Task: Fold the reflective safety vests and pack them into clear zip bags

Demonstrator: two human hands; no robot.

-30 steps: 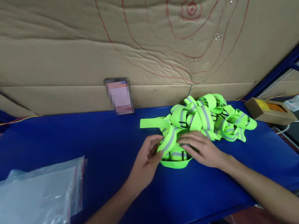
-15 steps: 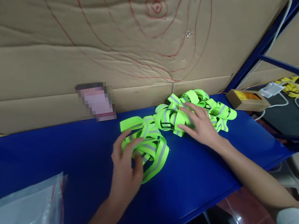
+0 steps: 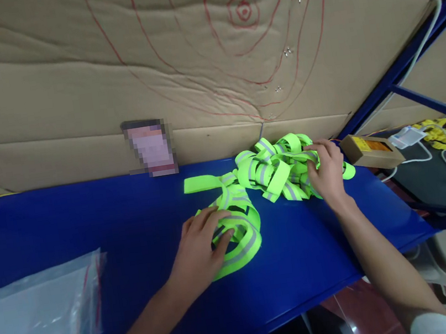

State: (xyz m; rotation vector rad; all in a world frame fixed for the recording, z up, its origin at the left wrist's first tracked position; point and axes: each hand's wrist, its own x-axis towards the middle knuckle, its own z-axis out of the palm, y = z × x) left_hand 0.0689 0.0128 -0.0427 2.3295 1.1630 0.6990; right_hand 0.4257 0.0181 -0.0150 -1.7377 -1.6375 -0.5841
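At the near left corner of the worktop (image 3: pixel 305 266), clear plastic bags (image 3: pixel 32 324) lie flat. Between the front and back edges, the left hand (image 3: pixel 197 246) rests at the smaller heap of straps (image 3: pixel 252 235), lime with grey stripes; thumb and fingers stand apart over the loops, and any pinch on a strap cannot be made out. Farther back, toward the right end and near the back edge, is the larger pile of straps (image 3: pixel 277 175). The right hand (image 3: pixel 328 173), a second ago beside the left at the smaller heap, now reaches the pile's right side, its fingers bent narrowly at a strap; whether they grip it is hidden. The handling thus appears divided, one hand per heap. Beyond the right edge sits a cardboard box (image 3: pixel 375 150).
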